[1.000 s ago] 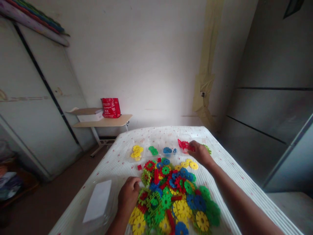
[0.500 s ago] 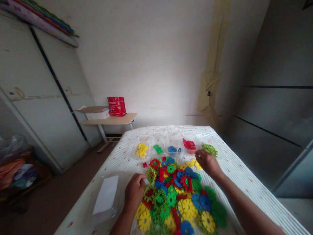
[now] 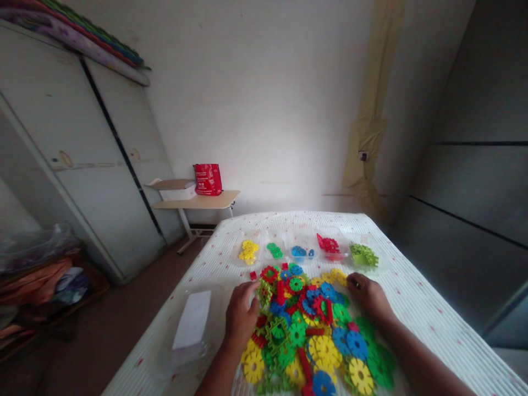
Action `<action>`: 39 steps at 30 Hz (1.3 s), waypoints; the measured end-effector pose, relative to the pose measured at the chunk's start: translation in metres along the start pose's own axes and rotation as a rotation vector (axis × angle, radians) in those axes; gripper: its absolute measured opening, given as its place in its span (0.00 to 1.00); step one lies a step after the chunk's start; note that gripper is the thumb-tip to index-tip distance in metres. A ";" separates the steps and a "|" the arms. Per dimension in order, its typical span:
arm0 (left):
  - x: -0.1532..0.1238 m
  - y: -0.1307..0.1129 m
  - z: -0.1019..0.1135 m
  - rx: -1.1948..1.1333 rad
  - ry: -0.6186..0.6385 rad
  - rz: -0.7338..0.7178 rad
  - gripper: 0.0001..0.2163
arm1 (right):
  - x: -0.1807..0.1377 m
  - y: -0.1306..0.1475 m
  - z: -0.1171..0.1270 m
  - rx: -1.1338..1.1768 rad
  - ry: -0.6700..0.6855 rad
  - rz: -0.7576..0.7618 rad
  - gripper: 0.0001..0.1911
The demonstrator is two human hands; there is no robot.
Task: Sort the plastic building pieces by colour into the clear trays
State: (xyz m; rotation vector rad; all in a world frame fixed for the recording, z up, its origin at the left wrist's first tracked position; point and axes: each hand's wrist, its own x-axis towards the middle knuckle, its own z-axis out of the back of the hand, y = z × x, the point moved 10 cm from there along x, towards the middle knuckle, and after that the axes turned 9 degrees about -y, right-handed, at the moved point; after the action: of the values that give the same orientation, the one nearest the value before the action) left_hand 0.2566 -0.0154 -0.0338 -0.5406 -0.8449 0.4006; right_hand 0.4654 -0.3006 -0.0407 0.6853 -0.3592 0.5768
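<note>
The only writing is white print on the red bag (image 3: 207, 179) left of centre by the wall, too small to read. My left grip (image 3: 242, 314) rests knuckles-up on the left edge of the heap of toothed plastic discs (image 3: 313, 335) at lower centre, fingers curled; I cannot tell whether they pinch a piece. My right grip (image 3: 370, 297) lies on the heap's upper right edge, fingers bent down into it, and I cannot tell there either. The heap's red, blue, green and yellow discs are too tangled to count. Above it on the cloth-covered surface (image 3: 416, 308) are five sorted lots: yellow lot (image 3: 248, 251), green lot (image 3: 274, 251), blue lot (image 3: 299, 252), red lot (image 3: 329, 243), lime lot (image 3: 363, 256). One lone red piece (image 3: 253, 275) lies just above my left grip. One clear box (image 3: 193, 324) lies left of it.
</note>
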 end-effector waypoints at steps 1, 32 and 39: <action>0.000 -0.006 -0.001 -0.014 -0.002 -0.046 0.19 | 0.000 -0.001 0.000 -0.006 0.001 -0.004 0.14; -0.002 0.021 -0.006 -0.146 -0.066 0.122 0.17 | -0.002 0.001 -0.001 0.142 0.085 -0.035 0.12; -0.004 0.022 -0.014 -0.073 -0.030 0.046 0.20 | -0.009 0.017 -0.010 0.422 0.320 -0.104 0.11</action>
State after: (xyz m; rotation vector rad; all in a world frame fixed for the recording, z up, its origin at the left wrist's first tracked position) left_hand 0.2627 -0.0041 -0.0569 -0.6239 -0.8801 0.4220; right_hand 0.4491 -0.2860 -0.0441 0.9929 0.1030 0.6589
